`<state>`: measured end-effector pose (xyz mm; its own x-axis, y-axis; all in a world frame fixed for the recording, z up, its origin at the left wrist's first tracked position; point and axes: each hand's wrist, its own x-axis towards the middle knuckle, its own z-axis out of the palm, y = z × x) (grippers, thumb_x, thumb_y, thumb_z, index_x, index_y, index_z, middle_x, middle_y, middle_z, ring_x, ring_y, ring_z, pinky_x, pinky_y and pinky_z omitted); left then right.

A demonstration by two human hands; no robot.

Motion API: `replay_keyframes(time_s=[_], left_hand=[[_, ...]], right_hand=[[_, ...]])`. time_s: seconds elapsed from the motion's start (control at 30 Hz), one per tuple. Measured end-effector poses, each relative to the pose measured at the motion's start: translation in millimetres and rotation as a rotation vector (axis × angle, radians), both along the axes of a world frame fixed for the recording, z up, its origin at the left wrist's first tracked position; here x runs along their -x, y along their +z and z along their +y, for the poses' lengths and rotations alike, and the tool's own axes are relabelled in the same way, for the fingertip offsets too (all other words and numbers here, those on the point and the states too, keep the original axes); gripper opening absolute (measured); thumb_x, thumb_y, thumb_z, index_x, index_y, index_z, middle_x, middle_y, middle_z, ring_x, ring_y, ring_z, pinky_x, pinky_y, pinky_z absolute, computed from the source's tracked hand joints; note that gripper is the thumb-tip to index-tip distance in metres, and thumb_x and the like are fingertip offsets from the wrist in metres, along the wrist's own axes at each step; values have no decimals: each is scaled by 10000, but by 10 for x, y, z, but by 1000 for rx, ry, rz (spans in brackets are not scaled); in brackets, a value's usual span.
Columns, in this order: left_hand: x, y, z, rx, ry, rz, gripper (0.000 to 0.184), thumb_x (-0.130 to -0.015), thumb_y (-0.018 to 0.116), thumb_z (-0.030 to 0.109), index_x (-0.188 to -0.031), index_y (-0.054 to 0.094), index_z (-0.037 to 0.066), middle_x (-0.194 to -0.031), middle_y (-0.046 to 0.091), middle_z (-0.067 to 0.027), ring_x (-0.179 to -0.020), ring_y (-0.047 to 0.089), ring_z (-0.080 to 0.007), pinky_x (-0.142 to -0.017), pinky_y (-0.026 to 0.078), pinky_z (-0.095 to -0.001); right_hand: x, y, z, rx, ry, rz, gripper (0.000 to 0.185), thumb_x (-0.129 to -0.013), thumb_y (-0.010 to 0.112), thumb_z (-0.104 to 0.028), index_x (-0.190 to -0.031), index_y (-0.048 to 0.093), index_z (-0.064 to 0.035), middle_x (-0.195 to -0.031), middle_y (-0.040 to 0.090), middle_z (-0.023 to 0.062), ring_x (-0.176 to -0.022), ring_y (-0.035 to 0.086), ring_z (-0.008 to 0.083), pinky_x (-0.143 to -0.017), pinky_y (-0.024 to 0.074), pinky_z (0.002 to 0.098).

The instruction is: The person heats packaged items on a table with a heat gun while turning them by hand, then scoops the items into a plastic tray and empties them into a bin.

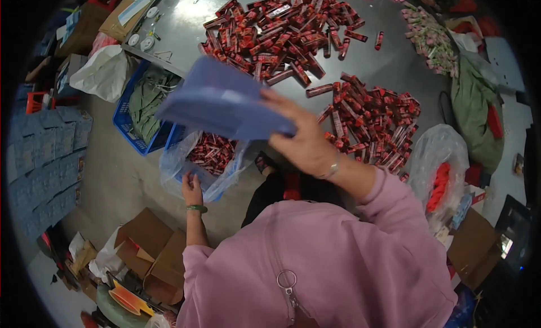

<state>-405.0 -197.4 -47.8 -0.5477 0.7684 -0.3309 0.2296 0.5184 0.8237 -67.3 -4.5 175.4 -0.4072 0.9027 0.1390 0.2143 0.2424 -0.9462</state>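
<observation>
My right hand (301,131) is closed on the near edge of a blue plastic bin (225,105), tilted and smeared by motion, above the table's front edge. Below it stands a basket lined with a clear plastic bag (172,167), holding many small red packs (211,153). At the bag's near rim, my left hand (192,187) has its fingers curled on the plastic; a green bangle circles that wrist. On the metal table (183,23) lie two heaps of red, narrow packs, a large far heap (287,35) and a nearer heap (375,122).
Left of the lined basket is a blue crate (121,116) with green cloth inside. Cardboard boxes (149,243) sit at the lower left, beside stacked blue packages (48,153). To the right, a clear bag (420,164) holds red items, with a green sack (479,114) beyond.
</observation>
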Motion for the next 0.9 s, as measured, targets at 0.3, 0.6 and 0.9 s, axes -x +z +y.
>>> replay_keyframes(time_s=[0.3, 0.6, 0.9], left_hand=[[-697, 589, 1933, -290, -320, 658, 390, -879, 626, 173, -1223, 530, 15, -1185, 535, -196, -1061, 550, -356, -928, 439, -412], [-1055, 332, 3029, -160, -249, 939, 629, -895, 555, 436, -1370, 408, 50, -1303, 463, -240, -1199, 442, -396, -1013, 364, -454], [-1092, 84, 3611, -114, -247, 820, 692, -878, 531, 525, -1367, 405, 51, -1239, 475, -262, -1172, 447, -398, -1030, 331, -434]], right_hand=[[-3759, 285, 1293, 12, -872, -104, 476, -777, 675, -159, -1183, 542, 51, -1017, 618, 96, -861, 601, 184, -791, 498, 334], [-4939, -507, 2171, 613, -1111, -126, 373, -707, 683, -202, -987, 575, 20, -921, 593, 116, -814, 603, 285, -712, 526, 487], [-4625, -924, 3049, 663, -748, 33, 168, -743, 642, -87, -891, 575, -44, -810, 559, 36, -714, 577, 182, -690, 533, 371]])
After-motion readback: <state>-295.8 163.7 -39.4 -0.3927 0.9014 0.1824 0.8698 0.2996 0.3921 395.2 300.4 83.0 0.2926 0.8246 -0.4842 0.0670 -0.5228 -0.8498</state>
